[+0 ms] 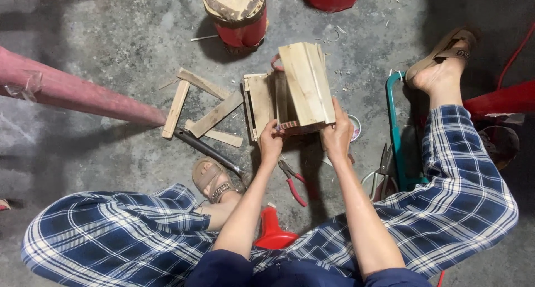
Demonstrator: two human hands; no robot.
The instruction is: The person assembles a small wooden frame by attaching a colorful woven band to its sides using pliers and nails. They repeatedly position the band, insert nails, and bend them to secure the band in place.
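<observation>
A small wooden box assembly made of pale planks is held up above the concrete floor. My left hand pinches its lower left corner, fingers on the near end. My right hand grips its lower right side. Behind it a flat wooden panel lies or stands against the box on its left side. Both forearms reach forward from between my knees in blue plaid trousers.
Loose wood strips and a dark hammer lie at left. Red-handled pliers are under my hands, scissors and a teal saw frame at right. A red stool, a pink pole and a red plastic piece are nearby.
</observation>
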